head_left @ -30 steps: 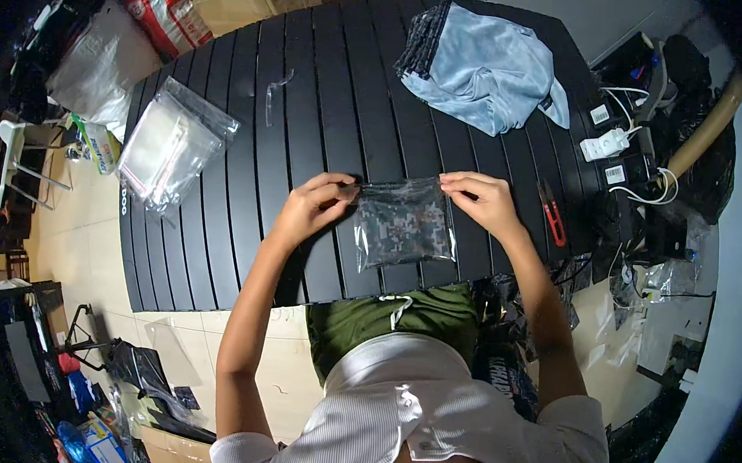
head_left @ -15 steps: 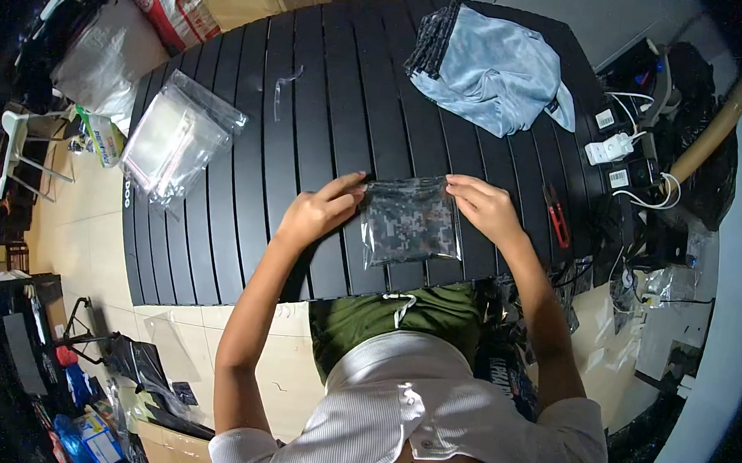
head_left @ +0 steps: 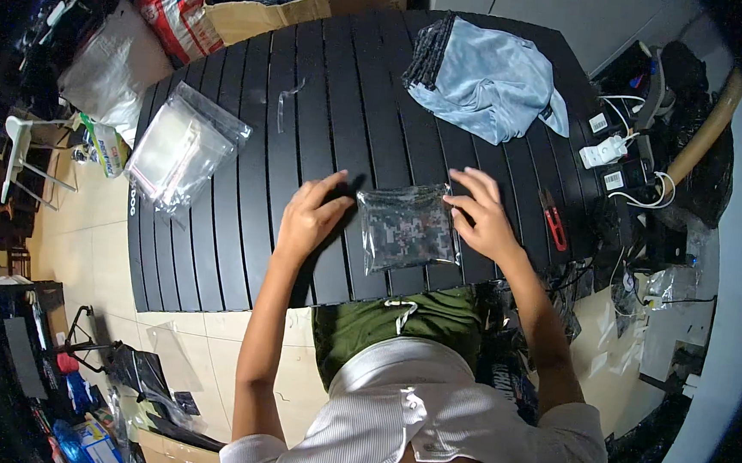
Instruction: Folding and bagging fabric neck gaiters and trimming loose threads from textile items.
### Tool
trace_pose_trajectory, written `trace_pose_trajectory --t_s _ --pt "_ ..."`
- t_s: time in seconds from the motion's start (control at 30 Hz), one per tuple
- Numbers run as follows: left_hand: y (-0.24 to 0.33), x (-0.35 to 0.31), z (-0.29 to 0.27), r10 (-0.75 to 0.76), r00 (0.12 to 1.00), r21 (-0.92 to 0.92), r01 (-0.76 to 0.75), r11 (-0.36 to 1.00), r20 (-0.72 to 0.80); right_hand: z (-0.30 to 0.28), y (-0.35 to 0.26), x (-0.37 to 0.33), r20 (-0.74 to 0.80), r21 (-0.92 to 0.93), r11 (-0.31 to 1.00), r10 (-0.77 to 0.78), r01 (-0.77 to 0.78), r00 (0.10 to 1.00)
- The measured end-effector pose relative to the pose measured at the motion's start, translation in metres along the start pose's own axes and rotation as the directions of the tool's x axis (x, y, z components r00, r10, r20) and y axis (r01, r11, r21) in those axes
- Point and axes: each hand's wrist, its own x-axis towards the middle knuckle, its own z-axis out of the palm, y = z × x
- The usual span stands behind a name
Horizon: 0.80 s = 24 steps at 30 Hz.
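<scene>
A clear plastic bag (head_left: 407,231) with folded dark camouflage-patterned cloth inside lies flat near the table's front edge. My left hand (head_left: 310,217) hovers just left of the bag, thumb and fingers apart, holding nothing. At the bag's upper right corner is my right hand (head_left: 481,215); its fingers are spread, and one fingertip appears to touch the plastic. To the right of that hand lies a pair of red-handled thread snips (head_left: 553,223).
A stack of clear plastic bags (head_left: 179,151) lies at the table's left. Light blue cloth with dark edging (head_left: 498,81) is heaped at the far right. A thin plastic strip (head_left: 287,105) sits on the slatted black table (head_left: 331,65). White plugs and cables (head_left: 604,151) are beyond the right edge.
My left hand has come away from the bag's upper left corner and moved left. My right hand's fingers have spread at the other corner. The view has shifted slightly.
</scene>
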Motion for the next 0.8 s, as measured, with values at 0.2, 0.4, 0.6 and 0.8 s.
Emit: trace_pose_trajectory --t_s 0.2,0.4,0.6,0.8 --pt "0.036 0.020 0.006 -0.576 0.811 -0.302 0.527 0.795 -0.102 0.012 0.006 0.009 -0.130 0.067 0.963 0.266 -0.259 0.955" --pt "0.047 0.010 0.044 -0.486 0.869 0.174 0.494 0.852 -0.088 0.032 -0.019 0.021 -0.045 -0.156 0.933 0.323 -0.326 0.945" --pt "0.033 0.002 0.027 -0.544 0.839 0.079 0.541 0.837 0.024 0.011 0.010 0.013 0.171 -0.021 0.941 0.336 -0.338 0.926" --pt "0.019 0.010 0.013 -0.608 0.771 -0.222 0.637 0.739 0.189 0.003 0.020 0.019 0.218 0.094 0.932 0.324 -0.350 0.921"
